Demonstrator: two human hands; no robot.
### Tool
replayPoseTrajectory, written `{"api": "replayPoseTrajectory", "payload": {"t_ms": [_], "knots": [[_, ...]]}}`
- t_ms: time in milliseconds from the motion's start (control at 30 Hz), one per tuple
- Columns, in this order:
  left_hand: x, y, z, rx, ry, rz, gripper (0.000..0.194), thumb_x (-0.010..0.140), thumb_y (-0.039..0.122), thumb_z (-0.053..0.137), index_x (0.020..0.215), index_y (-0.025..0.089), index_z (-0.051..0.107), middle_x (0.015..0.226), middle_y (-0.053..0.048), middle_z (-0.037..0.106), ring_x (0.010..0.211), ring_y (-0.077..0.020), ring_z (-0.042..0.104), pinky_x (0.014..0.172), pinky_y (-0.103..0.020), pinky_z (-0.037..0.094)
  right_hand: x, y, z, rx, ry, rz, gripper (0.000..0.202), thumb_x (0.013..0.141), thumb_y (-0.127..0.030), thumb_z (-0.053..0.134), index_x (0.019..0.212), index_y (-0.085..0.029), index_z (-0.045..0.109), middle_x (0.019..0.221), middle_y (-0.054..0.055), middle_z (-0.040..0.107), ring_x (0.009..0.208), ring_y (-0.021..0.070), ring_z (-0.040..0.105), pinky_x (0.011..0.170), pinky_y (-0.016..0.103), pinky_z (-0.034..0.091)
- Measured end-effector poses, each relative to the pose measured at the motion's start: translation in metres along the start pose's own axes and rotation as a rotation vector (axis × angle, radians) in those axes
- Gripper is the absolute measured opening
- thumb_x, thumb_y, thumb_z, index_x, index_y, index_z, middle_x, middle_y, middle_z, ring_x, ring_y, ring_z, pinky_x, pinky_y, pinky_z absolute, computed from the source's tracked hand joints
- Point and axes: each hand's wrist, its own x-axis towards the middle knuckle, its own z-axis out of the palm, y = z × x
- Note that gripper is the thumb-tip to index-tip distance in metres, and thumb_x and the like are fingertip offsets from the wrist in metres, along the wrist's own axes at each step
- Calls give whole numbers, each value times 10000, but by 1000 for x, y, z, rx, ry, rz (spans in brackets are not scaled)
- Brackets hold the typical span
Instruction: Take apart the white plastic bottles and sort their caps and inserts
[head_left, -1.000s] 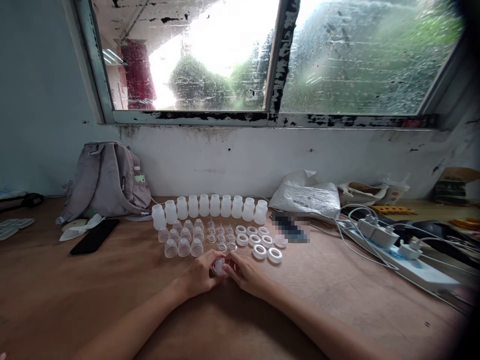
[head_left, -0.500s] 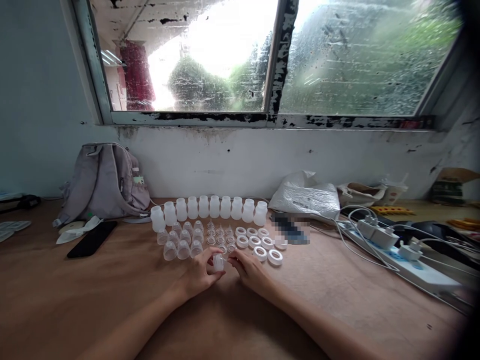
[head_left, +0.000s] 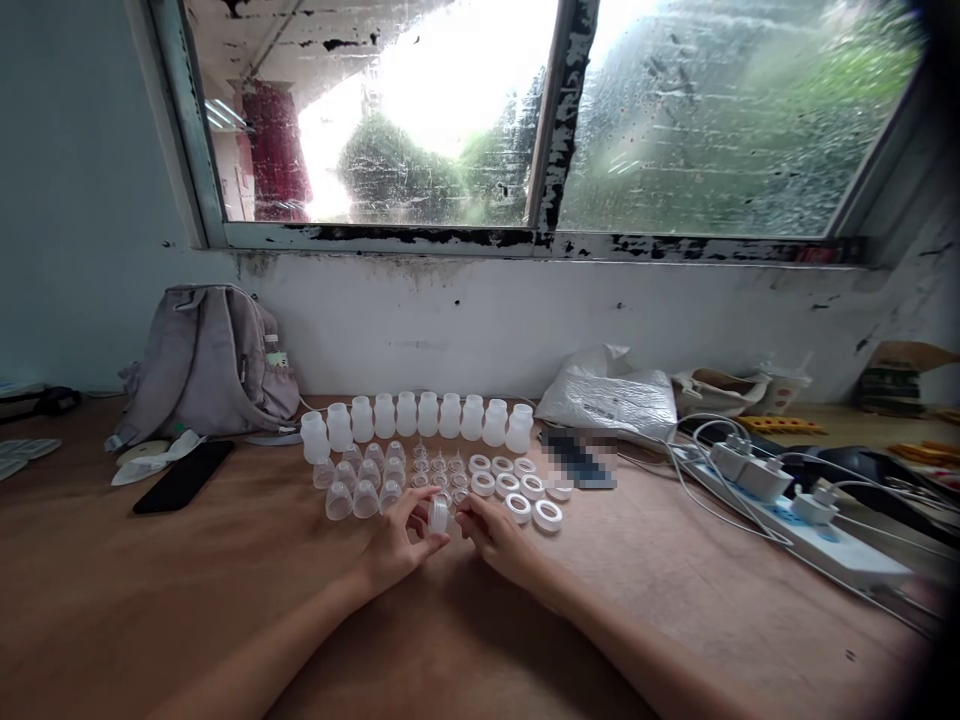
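Note:
My left hand [head_left: 401,540] holds a small white ring [head_left: 438,515] upright between thumb and fingers. Close to its right side, my right hand [head_left: 491,535] has its fingers pinched together; what they hold is too small to make out. Beyond my hands lie several clear nipples [head_left: 439,466] in rows. White rings [head_left: 517,508] lie flat to their right, and clear domed caps [head_left: 365,499] stand to their left. A curved row of frosted bottles [head_left: 428,414] stands behind them all.
A black phone [head_left: 184,477] and grey backpack [head_left: 210,360] are at the left. A silver bag [head_left: 611,395] lies at the back right, beside a blurred-out dark object [head_left: 581,460]. A power strip [head_left: 832,540] with white cables runs along the right.
The white ring has turned slightly in my left hand, whose fingers have shifted a little upward. My right hand remains close beside it, nearly in the same place.

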Motion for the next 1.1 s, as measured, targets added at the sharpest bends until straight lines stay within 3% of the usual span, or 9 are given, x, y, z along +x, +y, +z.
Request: {"api": "replayPoseTrajectory", "payload": {"t_ms": [233,367,533,833,1100], "knots": [[0,-3,2,-120,-36,-81,472,677,266,634,1107,185,458,912,-47,588,764,-137,561,657,-256,476,-1,-7,1,366,-103,249,316,843,-451,357,718,-181,463,617,-27,507,405,52,429,374,174,321],[-1,0,2,-191,-56,-111,450,670,272,644,1071,181,460,858,-38,596,759,-144,568,678,-266,465,2,-8,1,491,-249,339,359,819,-506,363,754,-171,473,597,-33,502,367,42,406,321,157,261],[-1,3,-1,-358,-92,-157,398,642,287,672,962,177,464,775,-7,575,698,-126,553,621,-234,441,2,-15,-5,568,-302,321,381,798,-501,416,659,-150,471,542,-36,467,400,48,411,373,168,287],[-5,2,-9,-442,-185,-226,285,685,321,617,863,156,467,652,22,514,550,-76,467,482,-181,373,5,-18,-13,585,-363,315,366,796,-444,458,598,-141,510,462,-34,444,403,66,407,395,189,295],[-9,7,-10,-371,-68,-171,260,703,333,596,816,149,452,654,23,493,566,-85,480,506,-193,388,-1,-24,-8,617,-291,302,381,803,-455,440,598,-140,508,500,-26,474,403,61,401,407,196,300]]}}
